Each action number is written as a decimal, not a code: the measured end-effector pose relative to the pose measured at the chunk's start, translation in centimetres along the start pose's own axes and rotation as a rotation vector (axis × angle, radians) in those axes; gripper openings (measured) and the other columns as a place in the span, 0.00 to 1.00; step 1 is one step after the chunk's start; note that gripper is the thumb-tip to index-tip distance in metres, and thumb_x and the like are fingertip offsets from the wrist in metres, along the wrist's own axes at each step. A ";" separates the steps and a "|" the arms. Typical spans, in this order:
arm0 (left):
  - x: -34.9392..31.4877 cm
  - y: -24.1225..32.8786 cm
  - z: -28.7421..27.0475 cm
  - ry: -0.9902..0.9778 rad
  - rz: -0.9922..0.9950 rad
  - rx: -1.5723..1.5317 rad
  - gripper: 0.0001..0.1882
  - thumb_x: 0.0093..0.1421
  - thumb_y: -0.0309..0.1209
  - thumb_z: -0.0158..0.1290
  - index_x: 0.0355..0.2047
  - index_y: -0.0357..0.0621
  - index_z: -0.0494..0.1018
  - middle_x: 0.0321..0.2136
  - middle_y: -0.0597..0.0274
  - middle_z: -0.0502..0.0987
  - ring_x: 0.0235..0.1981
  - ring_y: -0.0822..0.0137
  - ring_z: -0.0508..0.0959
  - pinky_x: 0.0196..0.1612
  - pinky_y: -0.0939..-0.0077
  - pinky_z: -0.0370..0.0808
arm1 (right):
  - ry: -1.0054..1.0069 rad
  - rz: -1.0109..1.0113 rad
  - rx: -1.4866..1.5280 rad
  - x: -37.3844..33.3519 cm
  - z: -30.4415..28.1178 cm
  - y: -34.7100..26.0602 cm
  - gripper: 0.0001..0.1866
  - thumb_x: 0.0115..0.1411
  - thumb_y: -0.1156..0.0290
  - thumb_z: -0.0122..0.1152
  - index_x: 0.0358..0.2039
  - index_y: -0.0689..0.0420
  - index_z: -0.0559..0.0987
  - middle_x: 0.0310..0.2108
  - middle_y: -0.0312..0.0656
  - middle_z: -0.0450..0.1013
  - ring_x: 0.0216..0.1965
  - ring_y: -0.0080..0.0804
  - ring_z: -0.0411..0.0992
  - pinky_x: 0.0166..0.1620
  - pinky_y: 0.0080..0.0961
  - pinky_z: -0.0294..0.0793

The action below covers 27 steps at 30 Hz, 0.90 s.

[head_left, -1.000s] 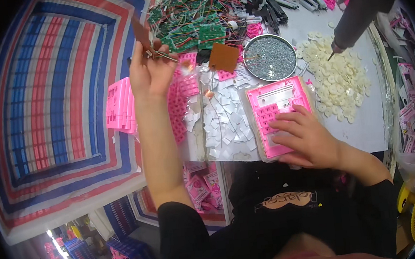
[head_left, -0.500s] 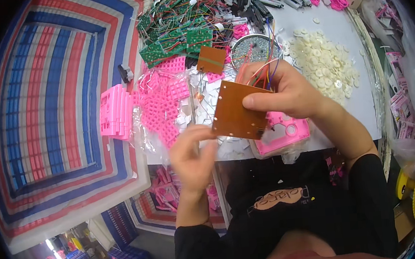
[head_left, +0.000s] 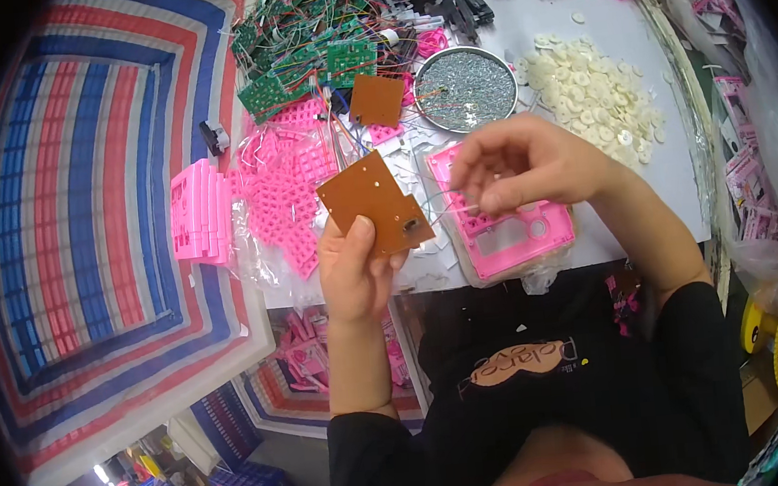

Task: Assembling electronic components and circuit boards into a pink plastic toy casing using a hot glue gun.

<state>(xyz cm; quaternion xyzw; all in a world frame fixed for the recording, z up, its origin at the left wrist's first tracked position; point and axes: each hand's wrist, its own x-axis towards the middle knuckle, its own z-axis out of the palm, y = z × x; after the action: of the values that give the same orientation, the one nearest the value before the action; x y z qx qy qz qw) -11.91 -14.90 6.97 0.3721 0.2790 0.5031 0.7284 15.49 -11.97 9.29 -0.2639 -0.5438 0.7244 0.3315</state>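
A white table (head_left: 560, 17) bears cream discs (head_left: 591, 96) and circuit boards (head_left: 352, 61).

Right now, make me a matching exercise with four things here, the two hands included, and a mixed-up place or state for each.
Column one
1. Left hand
2. Right hand
3. Round dish
4. Cream discs

Column two
A. Heaped to the right of the dish
B. Over the pink casing
C. Full of small silvery pieces
D. Gripping a brown board

Pairs: 1-D, 2-B, 3-C, 4-A.

Board (head_left: 372, 198) apparently passed to left hand (head_left: 350, 267).
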 end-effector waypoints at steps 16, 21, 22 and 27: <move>-1.0 -2.9 -0.7 -0.054 -0.056 -0.425 0.20 0.73 0.39 0.44 0.61 0.44 0.67 0.50 0.51 0.79 0.45 0.55 0.83 0.49 0.53 0.80 | 0.354 -0.261 -0.468 -1.1 1.1 -0.1 0.04 0.64 0.79 0.61 0.38 0.66 0.80 0.30 0.37 0.76 0.29 0.16 0.73 0.30 0.16 0.72; -0.9 -2.9 0.0 0.049 0.030 -0.236 0.19 0.74 0.39 0.44 0.59 0.44 0.68 0.48 0.52 0.79 0.41 0.56 0.82 0.45 0.55 0.81 | 0.292 -0.119 -0.331 -3.2 3.3 -2.0 0.06 0.63 0.77 0.63 0.39 0.63 0.81 0.29 0.36 0.77 0.28 0.19 0.76 0.30 0.17 0.74; -0.9 -2.8 0.2 0.079 0.040 -0.196 0.19 0.74 0.39 0.45 0.58 0.44 0.68 0.47 0.52 0.78 0.41 0.56 0.82 0.43 0.56 0.82 | 0.291 -0.126 -0.375 -3.4 3.9 -1.6 0.06 0.62 0.76 0.63 0.40 0.62 0.81 0.29 0.37 0.78 0.30 0.20 0.77 0.30 0.18 0.74; -0.8 -3.1 -0.1 -0.029 -0.028 -0.339 0.21 0.74 0.42 0.43 0.60 0.43 0.67 0.49 0.49 0.78 0.42 0.55 0.82 0.41 0.58 0.84 | 0.386 -0.124 -0.461 -2.7 5.0 2.4 0.07 0.61 0.73 0.64 0.39 0.61 0.80 0.28 0.39 0.78 0.29 0.23 0.77 0.33 0.24 0.74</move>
<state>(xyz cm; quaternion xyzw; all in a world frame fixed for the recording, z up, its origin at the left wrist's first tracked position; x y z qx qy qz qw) -10.59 -16.28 4.40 0.2470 0.1846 0.5273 0.7917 13.04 -17.54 8.37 -0.4314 -0.6360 0.4966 0.4036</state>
